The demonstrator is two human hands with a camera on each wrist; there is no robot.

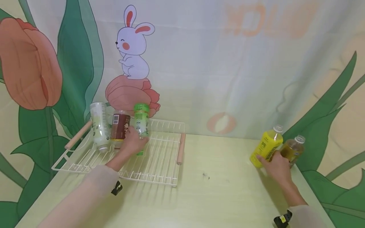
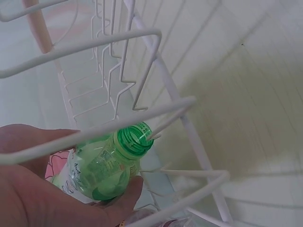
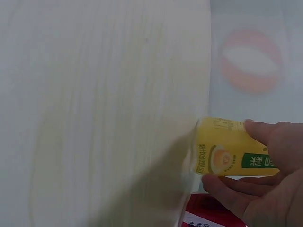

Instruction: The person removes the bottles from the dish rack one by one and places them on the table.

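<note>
My left hand [image 1: 134, 142] grips a green clear bottle [image 1: 141, 118], which stands neck down in a white wire rack [image 1: 162, 144]. In the left wrist view, the bottle's uncapped green mouth [image 2: 135, 139] sits among the rack's wires. To its left, a dark red-labelled bottle [image 1: 119, 125] and a white bottle [image 1: 99, 123] also lean neck down in the rack. Over at the right, my right hand [image 1: 278, 167] holds a yellow-labelled bottle [image 1: 266, 147] between thumb and fingers, its neck up. An amber bottle [image 1: 293, 148] stands right beside it, partly behind my fingers.
Wooden handles [image 1: 181, 148] flank the rack. A pale table [image 1: 216, 190] extends between rack and bottles, with small dark marks [image 1: 206, 175] on it. A printed curtain [image 1: 188, 63] hangs behind. A red label [image 3: 213, 210] shows below my hand in the right wrist view.
</note>
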